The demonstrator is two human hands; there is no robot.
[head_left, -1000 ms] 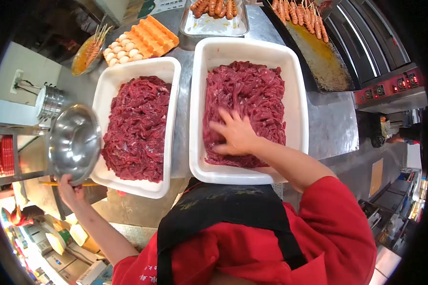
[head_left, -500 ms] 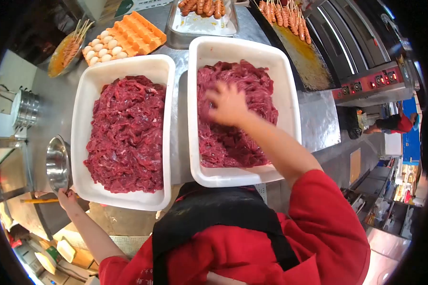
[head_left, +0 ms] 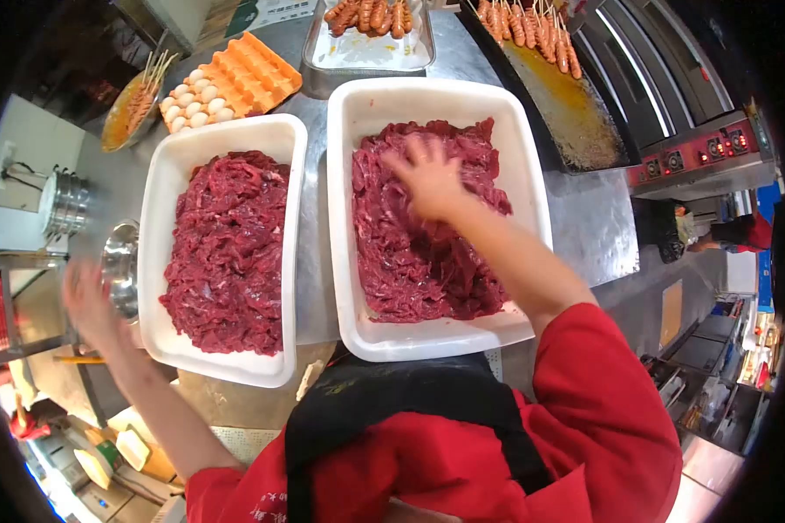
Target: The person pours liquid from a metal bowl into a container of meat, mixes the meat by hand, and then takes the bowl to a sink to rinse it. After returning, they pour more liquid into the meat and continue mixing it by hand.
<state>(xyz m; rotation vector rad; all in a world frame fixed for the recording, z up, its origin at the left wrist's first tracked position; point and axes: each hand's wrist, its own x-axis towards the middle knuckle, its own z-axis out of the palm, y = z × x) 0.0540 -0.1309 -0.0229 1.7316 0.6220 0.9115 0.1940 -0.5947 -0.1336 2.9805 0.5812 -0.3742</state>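
My right hand (head_left: 429,179) has its fingers spread on the sliced red meat (head_left: 410,270) in the right white tub (head_left: 532,205). A darker hollow shows in that meat below the hand. My left hand (head_left: 89,301), blurred, is raised beside the metal bowl (head_left: 122,270) at the left, its fingers apart and nothing visible in them. Between that bowl and the right tub stands the left white tub (head_left: 153,253), with more sliced meat (head_left: 227,261) in it.
An orange egg tray (head_left: 257,74) with several eggs (head_left: 198,100) and a metal tray (head_left: 371,57) of sausages lie behind the tubs. Skewered sausages (head_left: 536,35) rest on a griddle (head_left: 576,118) at the back right. Another person (head_left: 746,234) is at the far right.
My left hand has let go of the metal bowl's rim and lifted up and left. My right hand has shifted slightly over the meat, and the view has moved a little.
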